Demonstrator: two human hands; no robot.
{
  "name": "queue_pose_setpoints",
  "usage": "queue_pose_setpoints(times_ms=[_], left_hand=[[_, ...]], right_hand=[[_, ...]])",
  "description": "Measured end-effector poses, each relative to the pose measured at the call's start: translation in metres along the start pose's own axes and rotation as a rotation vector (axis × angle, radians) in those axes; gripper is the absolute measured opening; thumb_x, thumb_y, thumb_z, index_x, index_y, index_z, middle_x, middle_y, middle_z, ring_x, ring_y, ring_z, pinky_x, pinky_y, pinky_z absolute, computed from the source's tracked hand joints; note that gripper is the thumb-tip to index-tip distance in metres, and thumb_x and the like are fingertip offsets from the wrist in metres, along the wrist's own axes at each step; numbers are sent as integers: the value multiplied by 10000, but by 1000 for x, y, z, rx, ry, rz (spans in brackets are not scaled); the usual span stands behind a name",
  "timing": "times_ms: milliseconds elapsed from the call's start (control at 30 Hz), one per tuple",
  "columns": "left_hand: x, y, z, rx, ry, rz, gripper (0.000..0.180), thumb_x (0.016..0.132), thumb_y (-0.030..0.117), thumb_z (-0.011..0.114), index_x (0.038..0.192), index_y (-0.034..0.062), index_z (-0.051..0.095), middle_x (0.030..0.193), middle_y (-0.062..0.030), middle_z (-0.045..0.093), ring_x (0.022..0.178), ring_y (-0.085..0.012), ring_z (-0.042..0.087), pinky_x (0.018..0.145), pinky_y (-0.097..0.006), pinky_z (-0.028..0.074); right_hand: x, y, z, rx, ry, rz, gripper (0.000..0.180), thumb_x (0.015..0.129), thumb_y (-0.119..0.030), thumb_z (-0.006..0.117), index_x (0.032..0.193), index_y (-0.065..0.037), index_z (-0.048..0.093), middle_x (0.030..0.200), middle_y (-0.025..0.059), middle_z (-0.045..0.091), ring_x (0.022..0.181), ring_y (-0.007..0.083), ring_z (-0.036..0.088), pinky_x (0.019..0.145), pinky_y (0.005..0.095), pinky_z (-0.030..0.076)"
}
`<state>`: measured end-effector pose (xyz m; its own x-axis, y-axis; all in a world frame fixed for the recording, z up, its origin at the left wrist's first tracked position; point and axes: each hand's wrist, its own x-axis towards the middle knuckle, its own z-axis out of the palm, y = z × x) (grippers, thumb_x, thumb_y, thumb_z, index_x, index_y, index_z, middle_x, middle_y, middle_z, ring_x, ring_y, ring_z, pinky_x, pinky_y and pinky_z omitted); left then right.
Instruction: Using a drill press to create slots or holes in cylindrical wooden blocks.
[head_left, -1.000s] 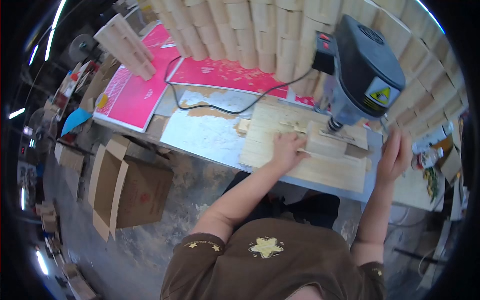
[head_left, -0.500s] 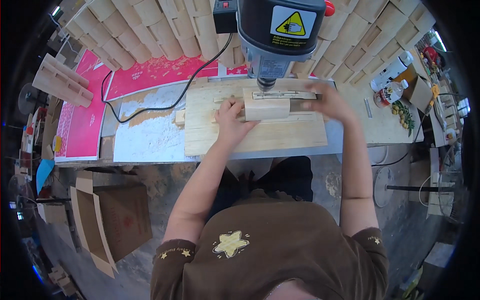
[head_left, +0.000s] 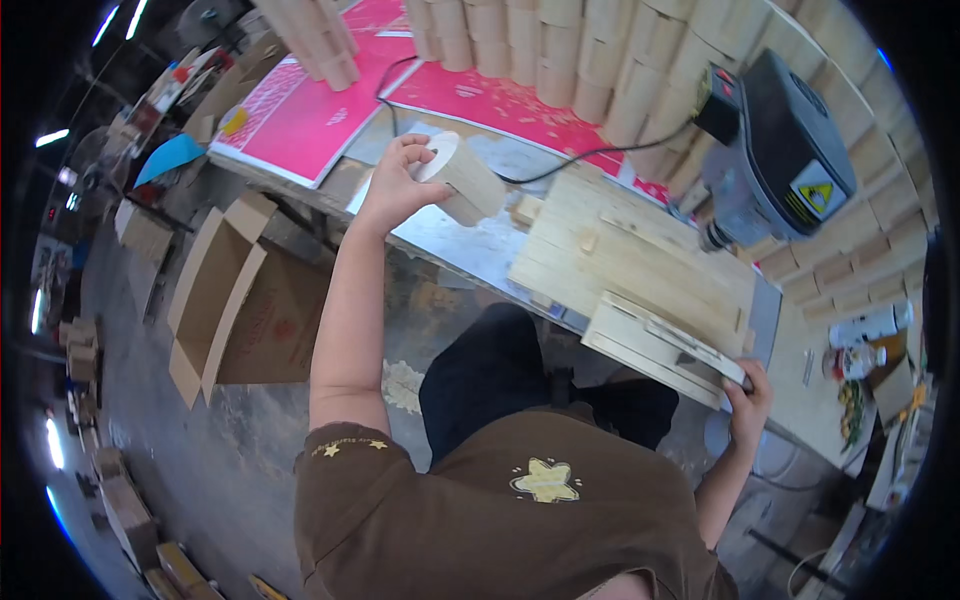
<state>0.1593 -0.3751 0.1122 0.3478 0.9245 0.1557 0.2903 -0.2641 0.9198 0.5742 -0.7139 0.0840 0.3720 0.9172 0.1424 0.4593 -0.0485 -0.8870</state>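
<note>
A short, pale wooden cylinder (head_left: 462,185) is in my left hand (head_left: 396,190), tilted above the left part of the bench. My thumb and fingers close round its near end, where a small dark hole shows. My right hand (head_left: 748,400) grips the right end of a long wooden fixture with a slot (head_left: 650,345). That fixture lies slantwise over the front edge of the flat wooden board (head_left: 560,240). Behind the board stands a dark drill press (head_left: 785,160), its chuck (head_left: 715,238) above the board's far right part, apart from both hands.
Tall stacks of wooden cylinders (head_left: 560,50) line the back of the bench. A black cable (head_left: 560,168) crosses it, near pink sheets (head_left: 310,115). An open cardboard box (head_left: 270,320) stands on the floor at left. Bottles (head_left: 855,360) stand at the right.
The view has turned left. My left hand has lifted the wooden cylinder away to the left, off the board. The slotted fixture is now at the board's front edge, with my right hand on its end.
</note>
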Motion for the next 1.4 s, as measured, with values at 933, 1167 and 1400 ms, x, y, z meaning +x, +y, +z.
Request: queue_pose_setpoints(times_ms=[933,1167,1400], left_hand=[[70,-105,-103,99,844,-61,662,542,138,803,1099,-5,475,1015,-164,604,922,-308,606,815,-377,475],[181,-177,-163,339,913,-160,645,547,115,777,1108,4,480,1025,-168,604,974,-303,590,857,-395,465],[224,-261,-194,390,1048,-97,781,579,189,822,1181,-67,396,1143,-230,522,1085,-352,517,922,-423,427]], right_hand=[[1,17,2,116,207,205,223,724,-15,634,943,-6,592,839,-6,543,773,84,490,699,221,397],[1,7,-14,-62,186,448,261,661,52,639,914,-9,615,828,5,600,795,85,539,718,227,426],[17,-18,0,-327,185,487,239,643,21,714,874,-2,655,849,50,621,781,137,582,709,267,455]])
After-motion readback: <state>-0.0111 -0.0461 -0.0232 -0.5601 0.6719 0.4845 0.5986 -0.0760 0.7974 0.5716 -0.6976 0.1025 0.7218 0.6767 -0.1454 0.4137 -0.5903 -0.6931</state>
